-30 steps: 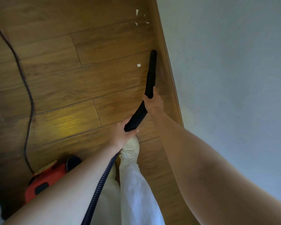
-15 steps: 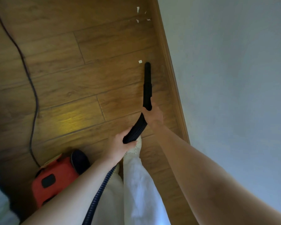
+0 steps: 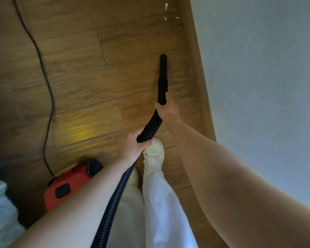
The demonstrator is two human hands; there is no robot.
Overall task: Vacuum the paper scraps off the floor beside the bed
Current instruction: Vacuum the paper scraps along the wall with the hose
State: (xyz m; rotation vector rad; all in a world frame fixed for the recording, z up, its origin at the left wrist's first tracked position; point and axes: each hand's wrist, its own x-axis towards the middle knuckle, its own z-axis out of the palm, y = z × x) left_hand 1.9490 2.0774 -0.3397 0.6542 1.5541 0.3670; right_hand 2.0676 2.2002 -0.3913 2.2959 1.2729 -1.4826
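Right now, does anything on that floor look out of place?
Yes: small white paper scraps lie scattered on the brown wooden floor by the baseboard, beyond the black vacuum nozzle.

Nozzle (image 3: pixel 162 76) lies near the skirting (right); scraps (image 3: pixel 166 6) lie farther ahead, vacuum body (image 3: pixel 66 187) behind left.

Several things are partly hidden or cut off.
The left forearm covers part of the orange vacuum cleaner (image 3: pixel 64 188); its black power cord (image 3: pixel 49 97) runs off the far edge.
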